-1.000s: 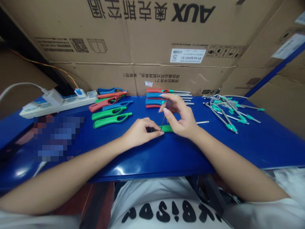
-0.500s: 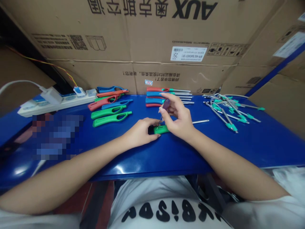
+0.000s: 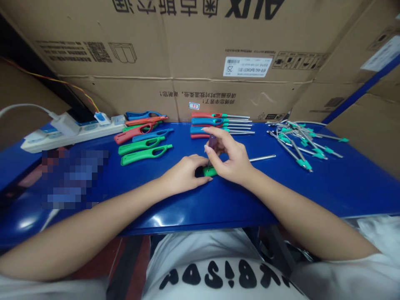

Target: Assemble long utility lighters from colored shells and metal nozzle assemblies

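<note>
My right hand (image 3: 234,160) is closed around the dark purple handle of a small screwdriver (image 3: 213,142). Its thin shaft points down at the end of a green lighter (image 3: 211,171), a long-nosed one lying on the table. Thumb and fingers of my left hand (image 3: 184,174) grip that lighter's left end. The middle of its body is hidden under my right hand, while its metal tube (image 3: 263,158) sticks out to the right. Behind my hands lie several red and blue lighters (image 3: 204,121) with metal tubes fitted.
Several coloured lighter shells (image 3: 146,155) lie at the left, near a white power strip (image 3: 75,135). A pile of metal tubes with teal ends (image 3: 300,143) spreads over the right side of the blue table (image 3: 193,212). A cardboard wall (image 3: 175,54) stands behind.
My right hand has shifted slightly left and the screwdriver stands more upright, its handle a little lower. My left hand keeps its grip on the green lighter. The view has tilted slightly.
</note>
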`<action>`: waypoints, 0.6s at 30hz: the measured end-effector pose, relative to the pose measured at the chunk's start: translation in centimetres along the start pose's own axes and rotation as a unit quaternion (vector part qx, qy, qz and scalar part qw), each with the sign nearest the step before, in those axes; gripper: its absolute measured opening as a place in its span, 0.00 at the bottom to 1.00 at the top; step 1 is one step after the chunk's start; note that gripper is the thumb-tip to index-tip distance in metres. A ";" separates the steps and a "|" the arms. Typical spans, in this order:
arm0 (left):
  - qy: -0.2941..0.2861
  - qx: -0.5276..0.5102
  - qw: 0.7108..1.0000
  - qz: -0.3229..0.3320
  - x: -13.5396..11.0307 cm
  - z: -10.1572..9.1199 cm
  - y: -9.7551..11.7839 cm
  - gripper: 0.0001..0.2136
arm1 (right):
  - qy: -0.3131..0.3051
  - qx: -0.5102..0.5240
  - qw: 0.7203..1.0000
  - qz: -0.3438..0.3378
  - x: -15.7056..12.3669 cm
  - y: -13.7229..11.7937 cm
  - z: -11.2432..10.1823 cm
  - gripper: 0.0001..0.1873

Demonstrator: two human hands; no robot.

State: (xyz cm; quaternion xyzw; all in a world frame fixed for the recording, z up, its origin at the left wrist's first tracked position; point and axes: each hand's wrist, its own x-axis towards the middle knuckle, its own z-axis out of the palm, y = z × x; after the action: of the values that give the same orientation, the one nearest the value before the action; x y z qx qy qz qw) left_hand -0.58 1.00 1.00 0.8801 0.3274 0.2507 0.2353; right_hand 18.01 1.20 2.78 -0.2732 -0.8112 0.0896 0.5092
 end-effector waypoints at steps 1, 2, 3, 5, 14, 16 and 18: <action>0.002 -0.002 1.000 0.001 0.0 0.0 0.0 0.16 | -0.003 -0.005 1.000 -0.006 0.0 0.0 0.0 0.20; 0.002 -0.005 1.000 0.002 0.0 0.0 0.0 0.16 | -0.008 -0.008 1.000 -0.010 0.0 -0.1 -0.1 0.20; 0.002 -0.006 1.000 0.001 0.0 0.0 0.0 0.16 | -0.014 -0.011 1.000 -0.012 0.0 -0.2 -0.1 0.20; -0.001 -0.008 1.000 0.000 0.0 0.0 -0.1 0.15 | -0.024 -0.017 1.000 -0.011 0.0 -0.4 -0.3 0.20; -0.005 -0.014 1.000 -0.019 -0.1 0.2 -0.4 0.13 | -0.030 0.029 0.999 0.002 0.1 0.1 -0.3 0.21; -0.006 -0.015 1.000 -0.013 -0.1 0.2 -0.4 0.12 | -0.026 0.030 0.999 -0.005 0.1 0.0 -0.3 0.21; -0.004 -0.015 1.000 -0.007 -0.1 0.2 -0.4 0.12 | -0.027 0.019 0.999 -0.009 0.1 -0.2 -0.4 0.21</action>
State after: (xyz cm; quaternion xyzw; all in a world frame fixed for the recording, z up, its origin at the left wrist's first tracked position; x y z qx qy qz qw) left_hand -0.72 1.17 0.63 0.8752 0.3292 0.2504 0.2511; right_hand 18.28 1.08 3.11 -0.2532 -0.8254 0.1081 0.4928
